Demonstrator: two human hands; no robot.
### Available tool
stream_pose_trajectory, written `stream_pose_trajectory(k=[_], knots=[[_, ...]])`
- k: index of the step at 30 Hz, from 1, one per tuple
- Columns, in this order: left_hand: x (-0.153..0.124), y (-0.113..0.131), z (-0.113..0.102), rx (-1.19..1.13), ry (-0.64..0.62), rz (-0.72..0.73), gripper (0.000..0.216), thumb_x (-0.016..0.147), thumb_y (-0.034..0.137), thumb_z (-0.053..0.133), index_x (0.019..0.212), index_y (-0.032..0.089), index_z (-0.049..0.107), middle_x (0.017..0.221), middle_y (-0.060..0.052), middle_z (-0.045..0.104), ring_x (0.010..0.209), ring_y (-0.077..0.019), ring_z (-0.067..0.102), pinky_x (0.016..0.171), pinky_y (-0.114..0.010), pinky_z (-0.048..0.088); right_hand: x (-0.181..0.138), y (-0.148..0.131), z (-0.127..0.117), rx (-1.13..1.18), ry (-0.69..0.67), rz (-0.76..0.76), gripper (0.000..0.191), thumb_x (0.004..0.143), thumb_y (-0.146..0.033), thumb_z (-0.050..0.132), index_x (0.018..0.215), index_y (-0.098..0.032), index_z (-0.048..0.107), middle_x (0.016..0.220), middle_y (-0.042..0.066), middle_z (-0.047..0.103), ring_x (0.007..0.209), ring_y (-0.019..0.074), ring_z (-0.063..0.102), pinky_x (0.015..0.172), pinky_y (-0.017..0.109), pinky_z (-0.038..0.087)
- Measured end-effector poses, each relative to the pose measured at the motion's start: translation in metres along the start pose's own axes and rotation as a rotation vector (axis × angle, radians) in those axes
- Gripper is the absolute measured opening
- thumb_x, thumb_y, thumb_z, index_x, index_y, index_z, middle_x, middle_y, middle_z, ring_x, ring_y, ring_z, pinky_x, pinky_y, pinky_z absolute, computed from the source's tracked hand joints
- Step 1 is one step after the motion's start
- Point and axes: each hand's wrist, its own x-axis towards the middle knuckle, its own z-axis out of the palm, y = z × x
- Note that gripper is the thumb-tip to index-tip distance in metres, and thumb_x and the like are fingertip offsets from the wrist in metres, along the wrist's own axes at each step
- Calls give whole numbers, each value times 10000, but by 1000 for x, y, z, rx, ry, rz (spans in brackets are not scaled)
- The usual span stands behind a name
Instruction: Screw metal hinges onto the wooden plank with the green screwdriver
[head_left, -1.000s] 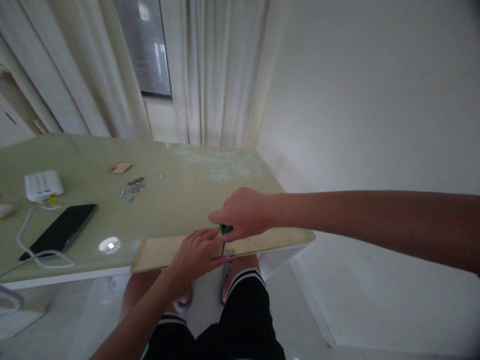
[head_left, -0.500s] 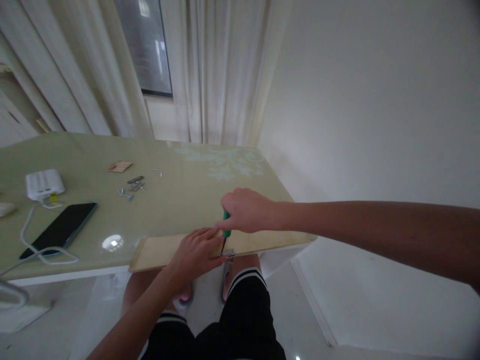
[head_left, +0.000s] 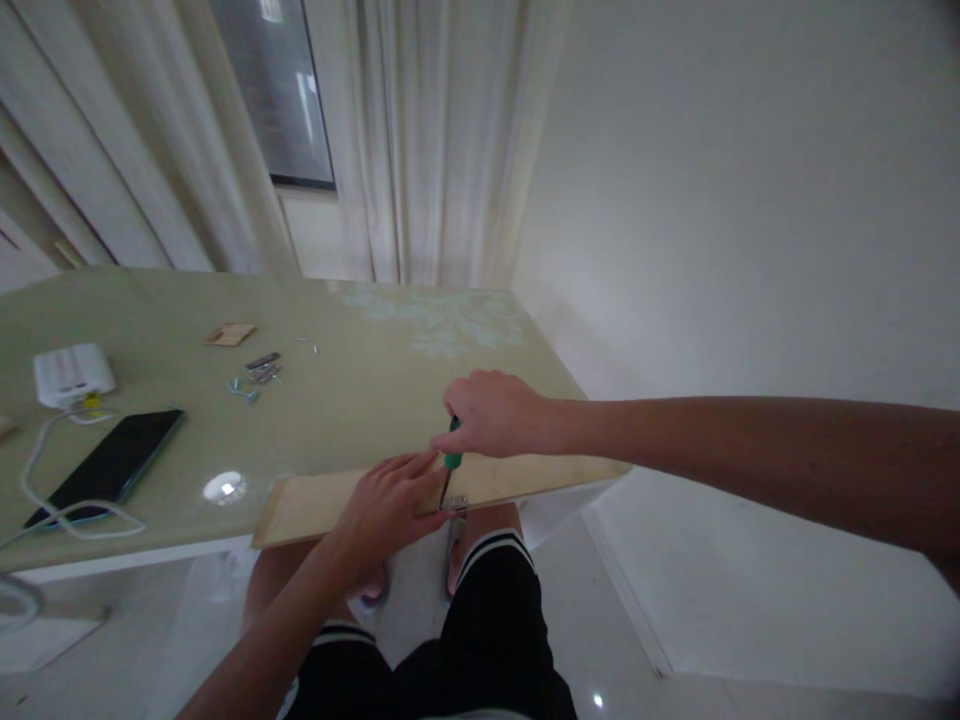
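A long pale wooden board (head_left: 307,507) lies along the table's front edge. On its near edge sits a small metal hinge (head_left: 454,503). My right hand (head_left: 495,410) is closed around the green handle of a screwdriver (head_left: 452,458), whose shaft slants down to the hinge. My left hand (head_left: 390,497) rests on the board just left of the hinge, fingers stretched out and thumb beside the metal. Its fingertips come close to the screwdriver handle. The screwdriver's tip and any screw under it are too small to make out.
Several screws (head_left: 244,392) and metal hinges (head_left: 262,370) lie on the green table (head_left: 360,390), near a small wooden piece (head_left: 230,334). At left are a black phone (head_left: 109,465), a white charger (head_left: 73,374) and a cable (head_left: 49,440). A wall (head_left: 712,250) stands at right.
The view has shifted slightly, so the table items appear a little further left. Both hands keep their places at the hinge, and the screwdriver's handle leans a touch more.
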Motion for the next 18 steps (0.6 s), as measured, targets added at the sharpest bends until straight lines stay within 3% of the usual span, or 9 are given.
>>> stream_pose_trajectory(k=[2, 5, 7, 8, 9, 12, 14, 16, 18], knots=[[0, 1, -1, -6, -7, -6, 334, 900, 469, 765, 1173, 278, 737, 1314, -79, 733, 1240, -307, 669, 1074, -445, 511, -2, 5, -2, 21, -14, -88, 563, 943, -689, 586, 1122, -172, 717, 986, 146, 789, 841, 270, 715, 618, 299, 398], [-1, 2, -1, -18, 4, -41, 304, 895, 474, 762, 1124, 274, 761, 1219, -81, 763, 1180, -303, 691, 1062, -438, 513, -8, 10, -7, -94, 27, -530, 486, 1027, -615, 522, 1269, -213, 651, 1085, 120, 782, 867, 234, 710, 632, 295, 380], [-1, 1, 0, -34, 13, -38, 272, 899, 464, 754, 1100, 281, 770, 1191, -74, 767, 1163, -297, 695, 1057, -427, 513, -11, 10, -7, -199, 17, -832, 338, 1080, -483, 481, 1224, -252, 681, 1114, 90, 781, 895, 213, 714, 660, 301, 381], [-1, 1, 0, -38, 20, -32, 259, 901, 457, 751, 1092, 283, 771, 1190, -72, 767, 1165, -295, 693, 1056, -421, 513, -11, 9, -6, -229, 9, -871, 325, 1090, -451, 459, 1163, -255, 707, 1080, 82, 786, 883, 209, 716, 669, 305, 386], [-1, 0, 2, -38, 26, -26, 252, 903, 452, 751, 1090, 284, 769, 1200, -72, 765, 1174, -295, 690, 1055, -417, 514, -10, 6, -4, -238, 14, -797, 347, 1090, -450, 446, 1106, -246, 727, 1023, 85, 790, 852, 211, 718, 670, 310, 393], [0, -3, 4, -18, 33, -13, 293, 901, 454, 761, 1140, 286, 749, 1269, -75, 747, 1214, -300, 674, 1061, -421, 514, -4, -2, 0, -172, 54, -256, 424, 1021, -547, 522, 1017, -189, 750, 896, 135, 783, 774, 252, 723, 630, 316, 421], [0, -3, 4, -8, 23, -9, 327, 893, 458, 771, 1169, 286, 735, 1282, -75, 743, 1206, -304, 679, 1058, -430, 516, 1, -7, -1, -123, 34, -74, 473, 960, -610, 588, 1013, -171, 756, 900, 160, 782, 800, 284, 733, 620, 322, 442], [1, -2, 2, -13, 15, -24, 306, 888, 459, 772, 1136, 280, 747, 1238, -78, 756, 1171, -307, 693, 1040, -432, 522, 4, -8, -6, -118, 11, -150, 543, 951, -674, 578, 1073, -172, 745, 921, 160, 783, 823, 292, 734, 629, 330, 456], [0, 1, -2, -34, 16, -41, 278, 882, 463, 769, 1091, 280, 766, 1163, -79, 772, 1131, -305, 705, 1017, -428, 529, 4, -7, -11, -179, 2, -402, 512, 1000, -643, 535, 1166, -193, 714, 974, 136, 787, 840, 272, 727, 646, 329, 454]])
